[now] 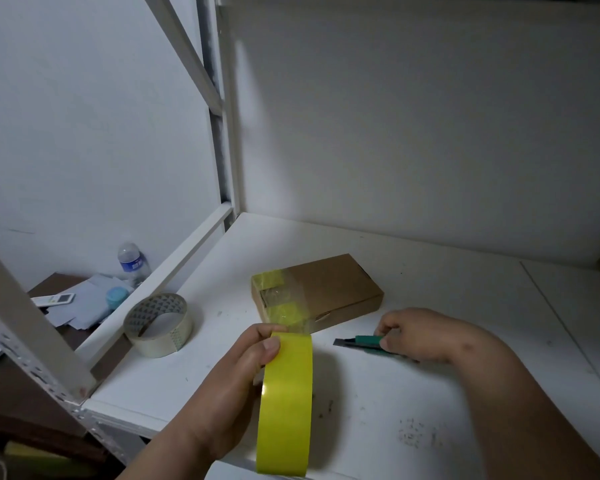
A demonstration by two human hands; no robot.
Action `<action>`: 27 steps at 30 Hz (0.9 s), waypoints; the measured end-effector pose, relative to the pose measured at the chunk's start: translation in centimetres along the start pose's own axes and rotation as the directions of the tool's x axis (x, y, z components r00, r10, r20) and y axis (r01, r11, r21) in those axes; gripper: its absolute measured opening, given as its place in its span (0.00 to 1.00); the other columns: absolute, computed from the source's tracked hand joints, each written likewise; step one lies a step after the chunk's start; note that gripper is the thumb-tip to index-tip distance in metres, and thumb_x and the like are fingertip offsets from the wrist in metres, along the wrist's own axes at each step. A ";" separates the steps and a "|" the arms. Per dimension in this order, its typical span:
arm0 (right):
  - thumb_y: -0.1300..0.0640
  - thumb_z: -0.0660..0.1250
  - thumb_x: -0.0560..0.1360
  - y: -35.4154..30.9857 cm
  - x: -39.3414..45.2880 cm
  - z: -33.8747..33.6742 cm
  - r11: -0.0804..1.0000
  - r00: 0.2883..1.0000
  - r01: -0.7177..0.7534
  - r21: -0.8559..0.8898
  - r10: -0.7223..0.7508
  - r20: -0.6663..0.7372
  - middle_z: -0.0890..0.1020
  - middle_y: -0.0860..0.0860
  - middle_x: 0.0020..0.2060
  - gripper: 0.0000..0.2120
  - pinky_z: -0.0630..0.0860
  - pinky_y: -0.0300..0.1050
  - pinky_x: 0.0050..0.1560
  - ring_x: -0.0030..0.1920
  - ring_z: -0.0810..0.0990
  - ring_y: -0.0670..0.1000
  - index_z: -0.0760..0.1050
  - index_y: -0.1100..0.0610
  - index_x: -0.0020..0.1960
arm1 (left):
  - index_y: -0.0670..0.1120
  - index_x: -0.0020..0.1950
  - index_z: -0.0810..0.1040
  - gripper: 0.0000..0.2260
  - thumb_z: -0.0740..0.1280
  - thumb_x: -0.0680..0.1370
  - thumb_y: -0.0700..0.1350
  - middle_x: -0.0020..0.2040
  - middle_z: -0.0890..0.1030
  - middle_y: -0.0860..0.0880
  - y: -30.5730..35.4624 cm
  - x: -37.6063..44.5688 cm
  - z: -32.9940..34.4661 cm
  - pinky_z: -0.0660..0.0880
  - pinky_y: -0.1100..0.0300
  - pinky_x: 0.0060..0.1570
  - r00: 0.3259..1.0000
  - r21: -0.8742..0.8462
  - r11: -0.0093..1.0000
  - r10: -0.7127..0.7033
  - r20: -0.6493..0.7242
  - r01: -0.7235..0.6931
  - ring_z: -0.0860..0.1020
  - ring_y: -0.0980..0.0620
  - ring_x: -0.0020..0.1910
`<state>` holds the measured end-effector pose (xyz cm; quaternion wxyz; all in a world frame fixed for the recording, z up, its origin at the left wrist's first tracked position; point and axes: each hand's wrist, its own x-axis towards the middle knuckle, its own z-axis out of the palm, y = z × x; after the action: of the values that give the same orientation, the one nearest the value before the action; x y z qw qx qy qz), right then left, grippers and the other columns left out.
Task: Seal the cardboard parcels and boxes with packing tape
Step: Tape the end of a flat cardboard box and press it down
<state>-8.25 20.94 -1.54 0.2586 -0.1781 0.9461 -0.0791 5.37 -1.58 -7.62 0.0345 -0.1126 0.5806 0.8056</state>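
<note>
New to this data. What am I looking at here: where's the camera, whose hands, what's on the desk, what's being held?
There is no robot: a person works with bare hands, and the single picture comes from a wide-angle camera on their head, looking forward and down.

The left hand grips a wide roll of yellow packing tape. A strip of tape runs from the roll to the flat brown cardboard box, whose near end is already wrapped in tape.

The right hand pinches a green-handled utility knife, blade pointing left, low over the white table; whether it touches the table I cannot tell.

Also on the table is a second, pale roll of tape with a triangle pattern. Left of it, on a lower brown surface, are papers, a white remote control and a plastic water bottle.
</note>
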 end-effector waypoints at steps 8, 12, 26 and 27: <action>0.52 0.67 0.76 1.2 -0.7 3.6 0.995 0.984 -0.059 -0.076 0.046 -0.171 0.70 0.47 0.63 0.20 0.72 0.44 0.60 0.61 0.69 0.49 0.72 0.45 0.67 | 0.48 0.55 0.79 0.24 0.72 0.62 0.56 0.46 0.81 0.45 -0.2 -1.5 -0.2 0.79 0.53 0.39 0.988 -0.022 0.998 0.069 0.139 -0.066 0.80 0.44 0.42; 0.50 0.65 0.77 -1.8 -1.0 4.2 0.914 0.930 0.163 0.370 -0.017 -0.367 0.78 0.43 0.55 0.07 0.73 0.42 0.57 0.53 0.75 0.43 0.78 0.46 0.54 | 0.50 0.55 0.79 0.23 0.71 0.62 0.56 0.48 0.80 0.44 0.0 -1.2 -0.3 0.78 0.53 0.40 0.985 0.002 0.995 0.099 0.144 -0.100 0.79 0.42 0.44; 0.41 0.74 0.62 -8.2 -0.9 7.6 0.348 0.972 0.236 0.907 -0.092 -0.218 0.83 0.51 0.37 0.13 0.73 0.63 0.61 0.47 0.80 0.55 0.81 0.50 0.35 | 0.51 0.59 0.78 0.22 0.71 0.67 0.53 0.58 0.80 0.45 0.5 -2.7 -0.9 0.74 0.53 0.50 0.966 0.096 0.982 0.141 0.215 -0.164 0.78 0.45 0.55; 0.44 0.74 0.63 -8.1 -1.0 7.4 0.331 0.966 0.259 0.908 -0.091 -0.242 0.82 0.51 0.36 0.10 0.73 0.63 0.61 0.45 0.79 0.55 0.80 0.50 0.34 | 0.52 0.59 0.78 0.21 0.72 0.66 0.53 0.57 0.80 0.46 0.5 -2.8 -1.0 0.74 0.55 0.49 0.966 0.090 0.983 0.139 0.217 -0.162 0.78 0.47 0.54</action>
<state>-1.15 13.39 -5.45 0.2331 -0.0938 0.7235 -0.6430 8.10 -2.49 -6.86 0.0403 0.0194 0.6230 0.7809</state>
